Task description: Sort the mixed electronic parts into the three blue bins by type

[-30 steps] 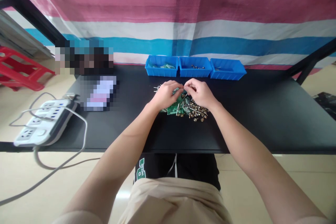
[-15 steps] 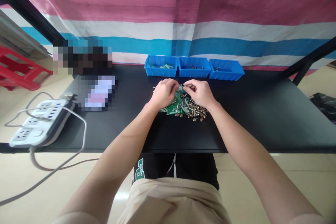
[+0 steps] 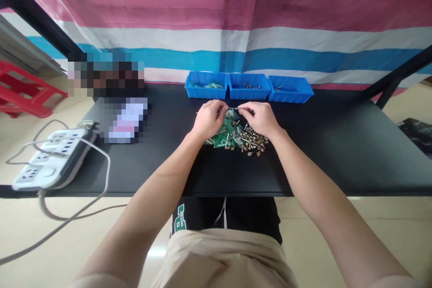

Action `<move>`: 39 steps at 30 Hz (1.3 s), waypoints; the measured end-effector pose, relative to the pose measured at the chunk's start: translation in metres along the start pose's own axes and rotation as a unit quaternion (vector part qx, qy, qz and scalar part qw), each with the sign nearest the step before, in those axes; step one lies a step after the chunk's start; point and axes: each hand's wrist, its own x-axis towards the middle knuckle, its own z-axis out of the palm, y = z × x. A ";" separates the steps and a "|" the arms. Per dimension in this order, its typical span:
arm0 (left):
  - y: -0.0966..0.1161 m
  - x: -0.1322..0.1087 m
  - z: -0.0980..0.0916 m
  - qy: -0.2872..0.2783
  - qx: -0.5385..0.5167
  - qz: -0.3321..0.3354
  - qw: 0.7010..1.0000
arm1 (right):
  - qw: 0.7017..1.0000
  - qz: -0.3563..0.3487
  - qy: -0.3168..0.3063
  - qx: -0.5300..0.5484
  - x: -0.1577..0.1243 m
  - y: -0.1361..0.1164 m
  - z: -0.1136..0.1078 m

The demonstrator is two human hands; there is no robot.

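My left hand [image 3: 209, 119] and my right hand [image 3: 259, 117] meet over the far side of a pile on the black table. Both are closed in a pinch. A thin metal pin [image 3: 233, 108] spans the small gap between the fingertips; its ends are hidden by the fingers. Under and in front of the hands lie green translucent pieces [image 3: 221, 138], small clear-green tubes and several metal pins with brass-coloured heads [image 3: 256, 143]. Part of the pile is covered by my left hand.
Three blue bins stand behind the pile: a left bin [image 3: 206, 93] with greenish pieces, a middle bin [image 3: 249, 94] with small brass-coloured parts, a right bin [image 3: 290, 96] with a thin pin. At left are a power strip [image 3: 54, 157] with cables and a blurred phone-like object [image 3: 128, 119].
My fingertips have drawn slightly apart, and the thin metal pin now shows between them. The pile and the bins look the same.
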 end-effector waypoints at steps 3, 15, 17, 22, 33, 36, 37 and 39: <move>0.000 0.000 0.000 0.008 -0.008 -0.012 1.000 | 0.998 0.040 0.044 0.016 0.001 0.006 -0.002; -0.002 0.000 -0.001 -0.024 0.002 -0.013 1.000 | 0.921 0.264 0.277 -0.073 0.000 0.098 -0.025; -0.002 0.000 -0.001 -0.032 0.005 -0.016 0.999 | 0.909 0.295 0.278 -0.100 -0.001 0.102 -0.028; -0.003 -0.001 -0.002 -0.041 0.008 -0.021 0.999 | 0.895 0.319 0.284 -0.130 0.000 0.100 -0.030; -0.003 0.000 -0.001 -0.047 0.009 -0.016 0.999 | 0.891 0.295 0.322 -0.124 0.002 0.110 -0.028; -0.003 0.000 -0.001 -0.053 0.010 -0.016 0.998 | 0.895 0.286 0.320 -0.119 0.003 0.110 -0.027; -0.003 0.000 -0.001 -0.054 0.010 -0.017 0.998 | 0.898 0.282 0.319 -0.115 0.003 0.109 -0.026; -0.003 0.000 -0.001 -0.056 0.012 -0.019 0.998 | 0.905 0.271 0.312 -0.102 0.004 0.104 -0.025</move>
